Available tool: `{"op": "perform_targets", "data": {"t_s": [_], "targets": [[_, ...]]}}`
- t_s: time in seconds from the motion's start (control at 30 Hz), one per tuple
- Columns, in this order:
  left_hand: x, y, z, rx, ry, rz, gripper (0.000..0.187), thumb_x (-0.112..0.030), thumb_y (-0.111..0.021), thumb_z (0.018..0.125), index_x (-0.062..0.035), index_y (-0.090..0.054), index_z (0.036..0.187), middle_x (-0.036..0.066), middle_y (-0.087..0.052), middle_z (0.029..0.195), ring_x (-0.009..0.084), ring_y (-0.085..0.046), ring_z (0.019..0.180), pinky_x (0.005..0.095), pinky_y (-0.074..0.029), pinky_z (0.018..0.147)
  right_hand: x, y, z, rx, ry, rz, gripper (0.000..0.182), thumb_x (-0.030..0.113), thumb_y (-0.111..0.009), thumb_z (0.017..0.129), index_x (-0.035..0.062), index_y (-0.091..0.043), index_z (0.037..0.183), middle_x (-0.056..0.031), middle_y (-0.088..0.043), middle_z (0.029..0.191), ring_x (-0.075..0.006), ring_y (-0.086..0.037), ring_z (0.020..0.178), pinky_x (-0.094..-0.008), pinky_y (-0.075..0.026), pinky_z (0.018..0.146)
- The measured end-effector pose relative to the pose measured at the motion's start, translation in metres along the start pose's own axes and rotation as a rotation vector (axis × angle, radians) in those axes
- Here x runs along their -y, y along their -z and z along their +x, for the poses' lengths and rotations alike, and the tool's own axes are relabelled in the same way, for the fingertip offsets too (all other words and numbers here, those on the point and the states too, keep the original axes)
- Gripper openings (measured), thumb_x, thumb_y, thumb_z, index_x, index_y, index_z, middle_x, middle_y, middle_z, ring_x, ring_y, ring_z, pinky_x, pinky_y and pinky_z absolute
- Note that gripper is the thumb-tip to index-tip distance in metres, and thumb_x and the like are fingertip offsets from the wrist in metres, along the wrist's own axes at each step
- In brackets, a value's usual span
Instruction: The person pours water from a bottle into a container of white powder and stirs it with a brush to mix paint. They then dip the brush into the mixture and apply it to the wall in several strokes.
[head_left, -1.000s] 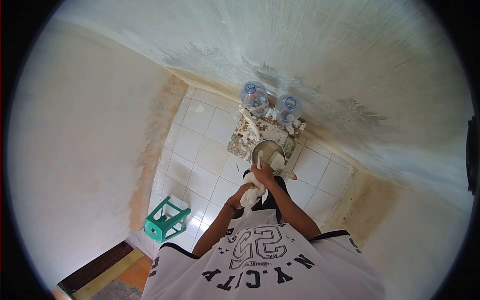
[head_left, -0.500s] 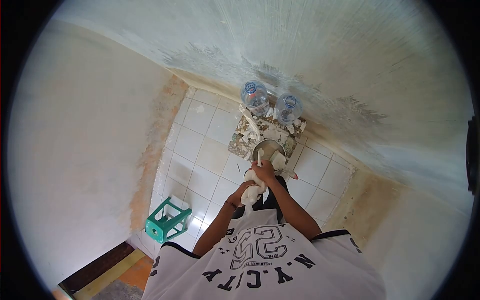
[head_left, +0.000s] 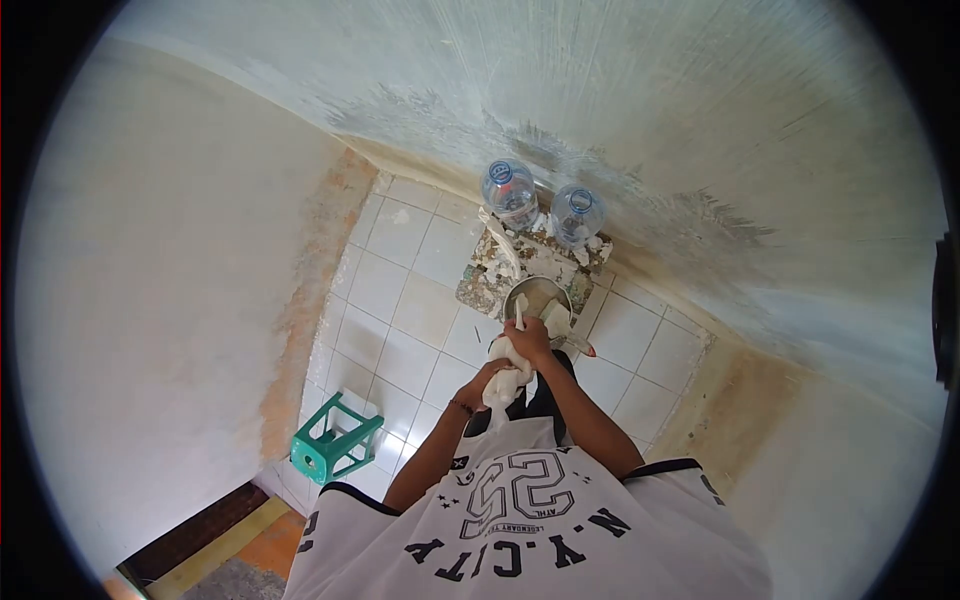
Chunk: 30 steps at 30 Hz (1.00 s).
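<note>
A limp white plastic bag, bulging with soft contents, is gripped in both hands in front of my body. My right hand wraps round its upper neck, with a white end sticking out past the fingers. Lower down, my left hand clasps the bulging part from the side. The neck end points over a round metal pot with greyish-white material inside. At the pot's right side rests a flat whitish tool, with a red-tipped handle near it, partly hidden by my right arm.
Two clear water bottles with blue caps stand by the wall on a paste-smeared board. A white smeared strip lies on that board. A green plastic stool lies tipped over on the white tiles at left. Patchy walls surround the corner.
Almost nothing differs. Both hands keep their hold on the white bag over the near side of the pot, with only a slight shift of the right hand.
</note>
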<state>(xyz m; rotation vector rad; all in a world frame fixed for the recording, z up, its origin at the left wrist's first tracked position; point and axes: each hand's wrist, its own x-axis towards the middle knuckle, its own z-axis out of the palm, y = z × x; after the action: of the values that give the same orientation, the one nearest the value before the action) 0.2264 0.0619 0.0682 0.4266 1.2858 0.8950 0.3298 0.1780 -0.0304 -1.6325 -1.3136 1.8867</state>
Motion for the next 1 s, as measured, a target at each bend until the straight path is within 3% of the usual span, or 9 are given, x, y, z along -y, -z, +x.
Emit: {"op": "perform_targets", "data": {"t_s": [0.13,0.23,0.3,0.4,0.5,0.63,0.7,0.8,1.0], "targets": [[-0.018,-0.006,-0.001,-0.046,0.133,-0.096,0.038,-0.035,-0.063,0.094,-0.0071,-0.058,0.119,0.009,-0.069,0.098,0.0205,-0.072,0.080,0.0345,-0.063,0.073,-0.007,-0.004,0.007,-0.004,0.006,-0.048,0.023,0.019,-0.071,0.089,-0.0024,-0.072,0.097,-0.0125,-0.076,0.085,-0.0200,-0.075,0.078,-0.0345,-0.057,0.072],[0.012,0.027,0.017,0.126,0.425,-0.391,0.043,-0.008,-0.067,0.091,-0.0080,-0.052,0.132,0.009,-0.063,0.117,0.0181,-0.066,0.101,0.0325,-0.057,0.090,-0.017,-0.009,0.004,0.011,-0.007,-0.037,0.026,0.023,-0.071,0.085,-0.0010,-0.074,0.094,-0.0152,-0.076,0.085,-0.0255,-0.075,0.081,-0.0382,-0.056,0.074],[0.041,0.043,0.024,0.245,0.417,-0.361,0.048,0.003,-0.067,0.091,-0.0080,-0.050,0.136,0.008,-0.061,0.122,0.0167,-0.064,0.110,0.0311,-0.056,0.097,-0.022,-0.011,-0.001,0.030,-0.021,0.006,0.028,0.026,-0.071,0.083,-0.0004,-0.075,0.092,-0.0165,-0.076,0.084,-0.0285,-0.075,0.082,-0.0403,-0.056,0.075],[0.048,0.040,0.016,0.250,0.314,-0.216,0.040,-0.001,-0.063,0.095,-0.0070,-0.052,0.133,0.008,-0.063,0.117,0.0165,-0.066,0.107,0.0311,-0.057,0.095,-0.028,-0.013,-0.005,0.048,-0.037,0.060,0.027,0.026,-0.070,0.084,-0.0003,-0.074,0.089,-0.0161,-0.076,0.083,-0.0287,-0.075,0.081,-0.0406,-0.056,0.075],[0.036,0.037,0.014,0.233,0.430,-0.469,0.049,0.000,-0.068,0.092,-0.0073,-0.048,0.136,0.009,-0.060,0.123,0.0168,-0.063,0.111,0.0325,-0.057,0.096,-0.030,-0.011,0.000,0.046,-0.020,0.031,0.024,0.022,-0.070,0.086,-0.0011,-0.073,0.091,-0.0142,-0.076,0.082,-0.0251,-0.075,0.080,-0.0381,-0.056,0.075],[0.018,0.025,0.006,0.235,0.201,0.046,0.068,0.003,-0.076,0.085,-0.0099,-0.042,0.142,0.011,-0.052,0.136,0.0170,-0.059,0.118,0.0335,-0.054,0.099,-0.010,-0.001,0.005,0.039,-0.014,-0.007,0.021,0.017,-0.071,0.090,-0.0027,-0.072,0.097,-0.0121,-0.076,0.083,-0.0192,-0.075,0.078,-0.0344,-0.057,0.072],[0.005,0.014,0.010,0.100,0.239,0.100,0.056,-0.010,-0.074,0.086,-0.0099,-0.047,0.135,0.010,-0.056,0.123,0.0187,-0.062,0.105,0.0340,-0.056,0.091,0.006,0.004,0.002,0.040,-0.031,-0.005,0.021,0.017,-0.070,0.089,-0.0024,-0.072,0.098,-0.0123,-0.076,0.083,-0.0193,-0.075,0.079,-0.0345,-0.057,0.073],[-0.001,-0.003,0.012,-0.090,0.288,-0.184,0.040,-0.038,-0.068,0.090,-0.0083,-0.059,0.116,0.008,-0.068,0.092,0.0214,-0.071,0.076,0.0344,-0.062,0.070,0.010,0.006,0.000,0.049,-0.027,-0.008,0.022,0.018,-0.070,0.090,-0.0022,-0.072,0.098,-0.0125,-0.076,0.085,-0.0197,-0.075,0.080,-0.0346,-0.057,0.073],[0.023,0.007,0.010,0.024,0.425,-0.377,0.038,-0.035,-0.065,0.092,-0.0078,-0.057,0.118,0.007,-0.068,0.090,0.0209,-0.071,0.074,0.0354,-0.062,0.068,-0.032,-0.006,0.001,0.079,-0.034,-0.020,0.021,0.017,-0.071,0.091,-0.0034,-0.070,0.095,-0.0139,-0.076,0.085,-0.0202,-0.076,0.079,-0.0348,-0.058,0.071]]}}
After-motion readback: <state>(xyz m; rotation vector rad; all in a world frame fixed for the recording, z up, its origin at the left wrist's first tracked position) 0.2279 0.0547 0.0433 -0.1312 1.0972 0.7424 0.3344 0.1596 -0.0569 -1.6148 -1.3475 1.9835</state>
